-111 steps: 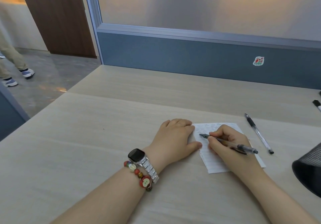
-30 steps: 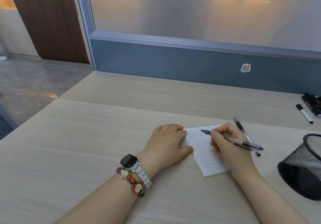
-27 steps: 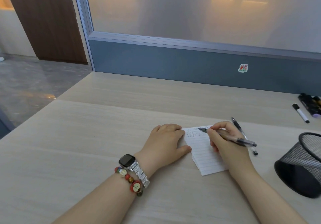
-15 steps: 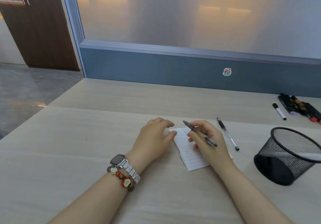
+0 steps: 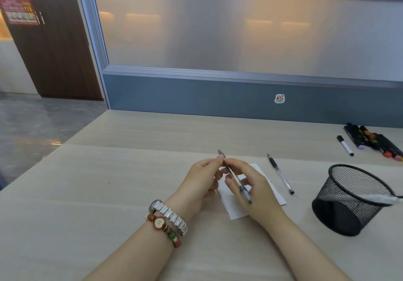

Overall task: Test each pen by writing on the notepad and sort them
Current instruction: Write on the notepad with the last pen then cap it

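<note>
A clear-barrelled pen (image 5: 234, 177) is held just above the small white notepad (image 5: 235, 211), tip pointing away from me. My right hand (image 5: 250, 184) grips its barrel, and the fingertips of my left hand (image 5: 201, 180) pinch it near the tip. The notepad lies on the desk under both hands and is mostly hidden by them. A second clear pen with a black grip (image 5: 280, 173) lies on the desk just right of the notepad.
A black mesh pen cup (image 5: 351, 200) stands at the right, with a pale pen (image 5: 380, 199) sticking out over its rim. At the back right lie a white marker (image 5: 345, 145) and several dark markers (image 5: 373, 141). A blue partition with frosted glass (image 5: 218, 93) closes off the desk's far edge.
My right hand has lifted the pen off the notepad and turned it tip-away. My left hand has left the notepad and taken hold of the pen near its tip.
</note>
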